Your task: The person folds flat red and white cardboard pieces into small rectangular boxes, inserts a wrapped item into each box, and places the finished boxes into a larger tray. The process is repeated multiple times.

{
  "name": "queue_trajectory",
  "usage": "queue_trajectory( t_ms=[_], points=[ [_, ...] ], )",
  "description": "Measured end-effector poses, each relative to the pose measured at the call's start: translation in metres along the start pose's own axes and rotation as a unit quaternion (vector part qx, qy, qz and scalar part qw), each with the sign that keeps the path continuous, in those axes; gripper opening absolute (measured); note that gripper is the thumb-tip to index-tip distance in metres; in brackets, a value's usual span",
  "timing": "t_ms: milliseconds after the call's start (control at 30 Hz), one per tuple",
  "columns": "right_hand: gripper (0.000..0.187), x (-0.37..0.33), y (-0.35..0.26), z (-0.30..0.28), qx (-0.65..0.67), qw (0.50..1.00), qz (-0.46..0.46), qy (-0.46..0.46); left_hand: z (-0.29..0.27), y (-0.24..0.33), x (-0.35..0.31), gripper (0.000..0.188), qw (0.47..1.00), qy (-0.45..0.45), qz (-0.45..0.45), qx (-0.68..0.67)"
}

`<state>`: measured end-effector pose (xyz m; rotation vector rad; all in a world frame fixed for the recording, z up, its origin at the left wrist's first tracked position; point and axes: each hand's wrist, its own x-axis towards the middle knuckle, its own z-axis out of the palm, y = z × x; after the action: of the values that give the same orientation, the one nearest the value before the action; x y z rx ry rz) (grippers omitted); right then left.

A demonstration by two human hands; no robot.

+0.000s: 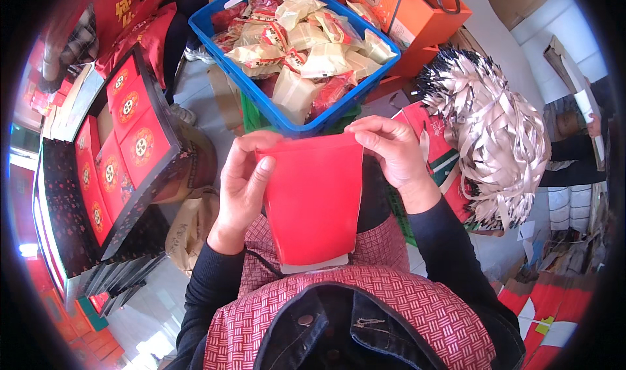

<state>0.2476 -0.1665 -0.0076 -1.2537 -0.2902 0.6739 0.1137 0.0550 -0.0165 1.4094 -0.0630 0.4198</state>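
Note:
A flat red paper bag (313, 200) hangs upright in front of my lap, with a folded band along its top and a pale strip at its lower end. My left hand (240, 184) grips its upper left corner, the thumb in front and the fingers curled behind. At the opposite top corner my right hand (390, 158) pinches the edge between thumb and fingers. Just beyond the bag is a blue plastic crate (287, 123), heaped with cream and red packets (312, 34). Whether the bag holds anything cannot be seen.
A big bundle of beige ribbons (502, 135) with dark tips lies at right. On the left, a dark box (153, 174) holds several red packages (130, 135). Orange gift bags (417, 21) stand behind the crate. A brown paper bag (192, 230) sits on the floor. Other people are partly visible.

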Motion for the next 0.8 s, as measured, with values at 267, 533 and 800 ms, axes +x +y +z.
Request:
queue_trajectory(
  t_ms=[267,533,800],
  points=[
    [0.017,-0.002,-0.014,0.015,-0.216,0.953,-0.197,-0.075,-0.002,-0.001,-0.005,0.030,0.999,0.025,0.008,0.039],
    [0.009,0.015,-0.020,0.022,-0.330,0.905,-0.231,-0.136,0.002,0.006,-0.012,0.068,0.996,-0.015,-0.054,0.070],
    [0.014,0.030,-0.059,0.050,-0.370,0.859,-0.234,-0.264,0.003,0.012,-0.018,0.078,0.997,-0.056,0.035,0.047]
  ],
)
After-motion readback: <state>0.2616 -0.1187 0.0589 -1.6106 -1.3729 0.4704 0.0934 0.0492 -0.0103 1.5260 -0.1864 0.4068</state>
